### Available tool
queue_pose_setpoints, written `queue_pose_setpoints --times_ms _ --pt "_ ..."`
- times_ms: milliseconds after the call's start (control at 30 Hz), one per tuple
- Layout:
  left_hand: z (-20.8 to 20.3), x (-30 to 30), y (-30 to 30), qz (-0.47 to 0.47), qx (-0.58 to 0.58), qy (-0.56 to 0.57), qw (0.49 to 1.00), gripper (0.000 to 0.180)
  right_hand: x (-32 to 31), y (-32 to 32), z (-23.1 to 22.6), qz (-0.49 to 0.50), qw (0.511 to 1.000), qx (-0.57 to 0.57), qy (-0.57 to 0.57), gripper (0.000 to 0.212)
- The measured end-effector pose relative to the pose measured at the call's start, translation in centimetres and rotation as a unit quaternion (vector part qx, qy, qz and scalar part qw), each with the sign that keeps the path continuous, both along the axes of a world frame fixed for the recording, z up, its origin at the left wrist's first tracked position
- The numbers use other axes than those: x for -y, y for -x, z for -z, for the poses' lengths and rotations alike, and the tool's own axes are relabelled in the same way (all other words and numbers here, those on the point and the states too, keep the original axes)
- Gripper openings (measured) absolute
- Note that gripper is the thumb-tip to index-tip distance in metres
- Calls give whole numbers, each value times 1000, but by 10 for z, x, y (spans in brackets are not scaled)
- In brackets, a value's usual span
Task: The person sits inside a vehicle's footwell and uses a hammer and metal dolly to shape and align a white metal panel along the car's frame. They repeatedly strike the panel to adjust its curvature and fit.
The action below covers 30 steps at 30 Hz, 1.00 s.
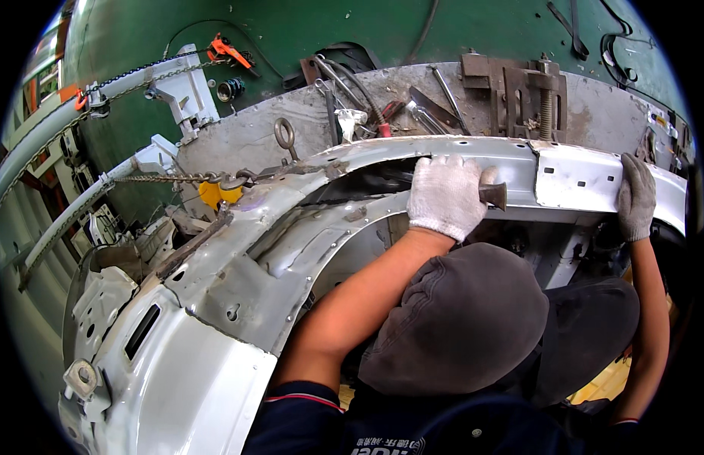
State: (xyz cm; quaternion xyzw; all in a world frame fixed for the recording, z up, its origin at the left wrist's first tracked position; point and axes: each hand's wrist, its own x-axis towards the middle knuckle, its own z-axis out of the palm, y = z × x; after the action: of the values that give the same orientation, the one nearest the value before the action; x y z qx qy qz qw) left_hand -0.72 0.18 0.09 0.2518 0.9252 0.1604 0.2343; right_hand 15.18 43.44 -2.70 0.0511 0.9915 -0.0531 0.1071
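My left hand (446, 196), in a white knit glove, is closed in a fist on top of the curved silver car body frame (363, 221). A dark steel tool with a flared end (494, 196) sticks out of its right side; the rest is hidden by the glove. My right hand (637, 196), in a greyer glove, is wrapped over the frame's top edge, beside the right end of a white metal plate (577, 177) with small square holes. Its fingertips are partly hidden behind the edge.
Behind the frame, a grey metal bench (246, 136) carries wrenches, loose tools and a rusty screw clamp (545, 98). A chain (174, 178) pulls at the frame's left, near an eye bolt (285, 136). An orange lever hoist (229, 53) lies beyond. My knees (458, 326) sit between my arms.
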Motion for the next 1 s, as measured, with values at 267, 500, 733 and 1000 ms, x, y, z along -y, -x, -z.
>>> queue_pose_setpoints --times_ms 267,500,733,1000 --pt "9 4 -5 -7 -29 -9 1000 24 3 4 0 -13 1000 -4 6 48" --pt "2 5 -5 -2 -33 -12 999 25 2 -4 3 -19 1000 9 -12 49" --pt "5 -5 -3 7 -5 31 999 30 -19 -12 2 -43 996 40 -63 47" --pt "11 -3 -4 17 -49 22 998 27 -13 -10 17 -25 997 9 -71 47"
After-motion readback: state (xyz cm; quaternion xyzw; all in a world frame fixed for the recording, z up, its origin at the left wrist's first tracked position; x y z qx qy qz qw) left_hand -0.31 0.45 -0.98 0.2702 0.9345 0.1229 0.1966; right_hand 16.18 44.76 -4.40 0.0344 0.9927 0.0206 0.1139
